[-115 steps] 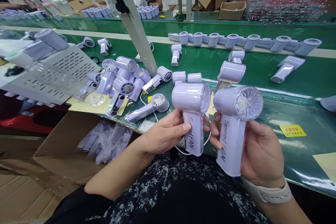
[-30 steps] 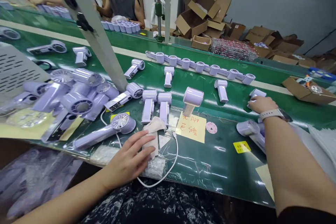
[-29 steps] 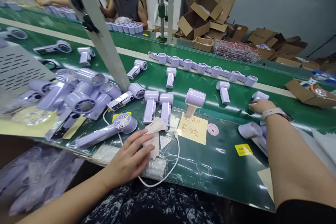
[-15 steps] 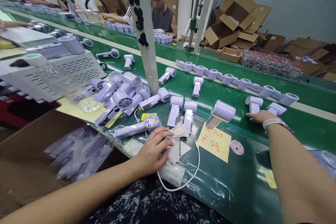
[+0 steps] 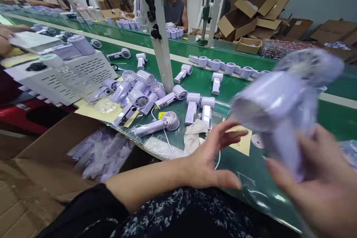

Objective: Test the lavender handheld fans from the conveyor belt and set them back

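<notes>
My right hand (image 5: 325, 174) has its fingers wrapped round two blurred fans (image 5: 267, 96), above the bench (image 5: 255, 184); left hand (image 5: 205, 160) spread, nothing in its fingers. Risk I see — two glossy bodies sharing one grip, so one could slip.

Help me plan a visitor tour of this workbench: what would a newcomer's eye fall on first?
Probably the two lavender handheld fans, large and motion-blurred at the right front, held in the right grip. Next, the heap of similar fans just left of the pale post. After that, perhaps the open cardboard box at lower left, with plastic-wrapped lavender items inside.
</notes>
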The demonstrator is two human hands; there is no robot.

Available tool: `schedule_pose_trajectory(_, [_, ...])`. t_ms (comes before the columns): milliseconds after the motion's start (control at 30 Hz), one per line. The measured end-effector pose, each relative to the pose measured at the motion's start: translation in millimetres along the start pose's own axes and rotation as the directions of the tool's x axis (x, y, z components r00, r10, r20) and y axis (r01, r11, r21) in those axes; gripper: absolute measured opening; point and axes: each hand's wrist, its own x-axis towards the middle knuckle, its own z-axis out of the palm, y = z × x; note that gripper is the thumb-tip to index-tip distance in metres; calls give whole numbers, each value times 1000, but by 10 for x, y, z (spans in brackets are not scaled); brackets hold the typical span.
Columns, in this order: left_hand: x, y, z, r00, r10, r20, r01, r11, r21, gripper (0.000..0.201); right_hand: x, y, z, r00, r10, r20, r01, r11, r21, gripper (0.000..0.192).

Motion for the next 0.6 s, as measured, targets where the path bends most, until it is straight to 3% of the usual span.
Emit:
schedule_pose_trajectory(67, [41, 0, 132, 992, -66, -107, 44, 978, -204, 88, -76, -446, 169, 996, -84, -43, 87, 993, 83, 42])
schedule_pose_trajectory(133, [9, 11, 134, 957, -174, -233, 102, 951, -291, 74, -131, -649, 306, 991, -129, -27, 132, 974, 186, 43])
schedule_pose_trajectory(233, [-108, 23, -72, 892, -295, -342, 162, 916, -366, 71, -174, -609, 451, 969, -157, 192, 61, 900, 432, 32])
schedule_pose_trajectory(333, [-212, 19, -351, 836, -372, -403, 196, 889, -414, 67, -112, -435, 699, 897, 25, 441, -238, 867, 437, 46])
schedule_pose_trajectory(433, [-252, 27, -539, 819, -355, -450, 196, 911, -363, 65, -7, -343, 1051, 831, 249, 497, -406, 883, 236, 31])
schedule_pose_trajectory(500, [-249, 51, -606, 829, -326, -455, 182, 926, -332, 68, 10, -351, 1200, 820, 239, 520, -408, 881, 238, 27])
schedule_pose_trajectory(600, [-220, 101, -656, 821, -265, -506, 127, 948, -290, 68, -70, -429, 1166, 781, 173, 600, -433, 842, 321, 16])
